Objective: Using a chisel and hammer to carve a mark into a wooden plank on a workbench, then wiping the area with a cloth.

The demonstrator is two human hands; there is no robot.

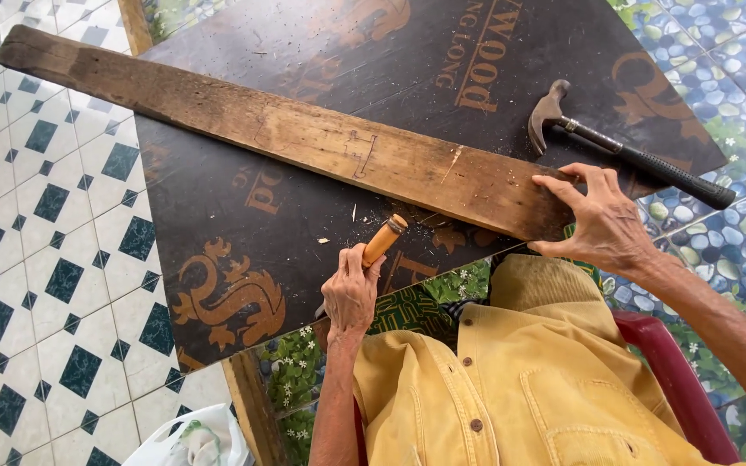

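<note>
A long weathered wooden plank (287, 134) lies diagonally across a dark printed board (218, 224). My right hand (602, 220) rests with spread fingers on the plank's near right end. My left hand (351, 289) grips a tool by its orange wooden handle (383, 239), likely a chisel; its blade is hidden under my hand. The handle points up toward the plank's lower edge, a short way from it. A claw hammer (623, 151) with a black grip lies on the board just beyond my right hand. Pencil marks sit near the plank's middle.
Small wood chips (356, 211) lie on the board below the plank. A red chair edge (675, 380) shows beside my yellow shirt. A white plastic bag (187, 440) sits on the tiled floor at the bottom left. A wooden strip (252, 406) runs under the board.
</note>
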